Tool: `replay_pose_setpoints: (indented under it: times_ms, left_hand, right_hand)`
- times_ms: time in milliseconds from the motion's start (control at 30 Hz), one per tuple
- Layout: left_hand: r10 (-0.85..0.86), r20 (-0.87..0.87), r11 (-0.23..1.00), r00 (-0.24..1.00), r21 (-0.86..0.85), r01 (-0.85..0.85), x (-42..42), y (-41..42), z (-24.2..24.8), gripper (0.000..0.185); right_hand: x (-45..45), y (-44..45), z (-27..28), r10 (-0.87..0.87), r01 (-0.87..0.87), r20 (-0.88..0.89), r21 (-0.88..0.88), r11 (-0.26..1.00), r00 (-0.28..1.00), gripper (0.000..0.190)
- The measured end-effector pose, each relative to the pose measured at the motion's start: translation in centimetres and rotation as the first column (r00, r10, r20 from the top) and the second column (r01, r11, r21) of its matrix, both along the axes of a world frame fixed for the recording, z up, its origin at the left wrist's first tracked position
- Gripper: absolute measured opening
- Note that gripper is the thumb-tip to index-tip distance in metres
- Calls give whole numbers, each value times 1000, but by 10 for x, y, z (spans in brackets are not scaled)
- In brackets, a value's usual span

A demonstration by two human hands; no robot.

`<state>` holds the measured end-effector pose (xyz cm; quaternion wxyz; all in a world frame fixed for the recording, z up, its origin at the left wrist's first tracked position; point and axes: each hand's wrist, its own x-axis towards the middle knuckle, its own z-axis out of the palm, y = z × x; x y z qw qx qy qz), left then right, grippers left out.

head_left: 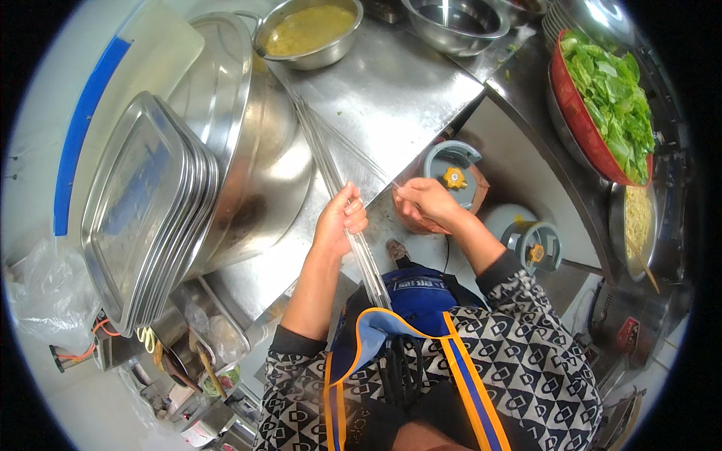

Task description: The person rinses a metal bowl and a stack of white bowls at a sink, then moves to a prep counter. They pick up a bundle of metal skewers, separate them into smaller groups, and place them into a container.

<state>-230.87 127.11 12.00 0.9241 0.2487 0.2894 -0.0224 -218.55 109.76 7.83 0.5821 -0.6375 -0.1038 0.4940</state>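
My left hand (pixel 341 220) is closed around a bundle of long thin metal skewers (pixel 322 147), whose upper ends lie over the stainless steel worktop (pixel 389 84) and whose lower ends reach down to my blue apron (pixel 420 287). To the right, my right hand (pixel 423 200) pinches the ends of a few thin skewers (pixel 361 158) that slant up and left towards the top of the bundle. A large stainless steel pot (pixel 265 141) stands left of the bundle.
Stacked metal trays (pixel 135 208) lean at the left. A bowl of yellow liquid (pixel 310 28) and a bowl of dark liquid (pixel 459 22) stand at the back. Gas cylinders (pixel 451 169) are below the worktop's edge. Leafy greens (pixel 612 101) and noodles (pixel 637 217) are at the right.
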Motion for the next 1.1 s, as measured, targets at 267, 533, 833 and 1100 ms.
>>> replay_pose_setpoints:
  times_ms: [267, 533, 833, 1100]
  left_hand:
    - [-66, -34, 980, 997, 187, 71, 8, -8, 12, 30]
    - [-308, 65, 925, 949, 255, 282, -11, -31, 29, 38]
    - [-548, 243, 818, 800, 354, 452, -61, -67, 44, 27]
    - [-530, 251, 783, 810, 511, 354, -90, -82, 92, 37]
  right_hand:
    - [-58, -103, 50, 60, -1, -251, 227, 974, 966, 18]
    - [-169, -87, 47, 16, 40, -224, 244, 969, 974, 20]
    - [-279, -64, 56, -161, 192, 313, -70, 979, 936, 25]
    - [-287, -88, 96, -122, 277, 610, -166, 947, 783, 20]
